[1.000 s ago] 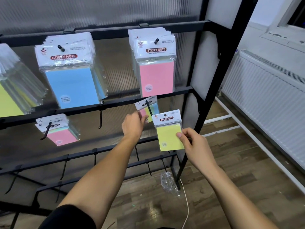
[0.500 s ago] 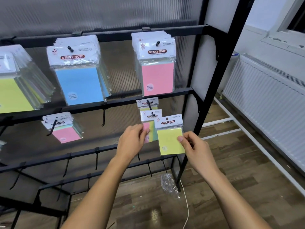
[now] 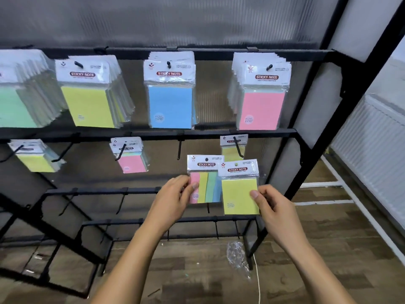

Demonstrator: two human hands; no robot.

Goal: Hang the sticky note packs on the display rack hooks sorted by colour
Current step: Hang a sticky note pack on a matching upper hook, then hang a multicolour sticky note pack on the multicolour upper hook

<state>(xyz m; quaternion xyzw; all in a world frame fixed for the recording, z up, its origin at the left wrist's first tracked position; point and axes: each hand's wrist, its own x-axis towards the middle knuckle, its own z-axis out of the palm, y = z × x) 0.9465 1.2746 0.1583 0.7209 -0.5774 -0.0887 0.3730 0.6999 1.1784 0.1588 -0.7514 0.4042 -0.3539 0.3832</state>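
display rack (image 3: 306, 148): matt black metal | sticky note packs (image 3: 171, 93): glossy clear plastic, paper cards | floor (image 3: 328, 238): wood-look planks | back panel (image 3: 153, 18): ribbed translucent plastic

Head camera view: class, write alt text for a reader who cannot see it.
Two hands hold small sticky note packs before a black display rack: the left hand pinches a striped multicolour pack, the right hand a yellow pack. Green, yellow, blue and pink packs hang on hooks above.

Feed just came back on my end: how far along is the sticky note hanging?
Mostly done: top rail carries green, yellow, blue and pink stacks. Middle rail holds three small batches. In hand: left hand holds a multicolour strip pack, right hand a yellow pack. Left: hang both; one middle hook stands empty.
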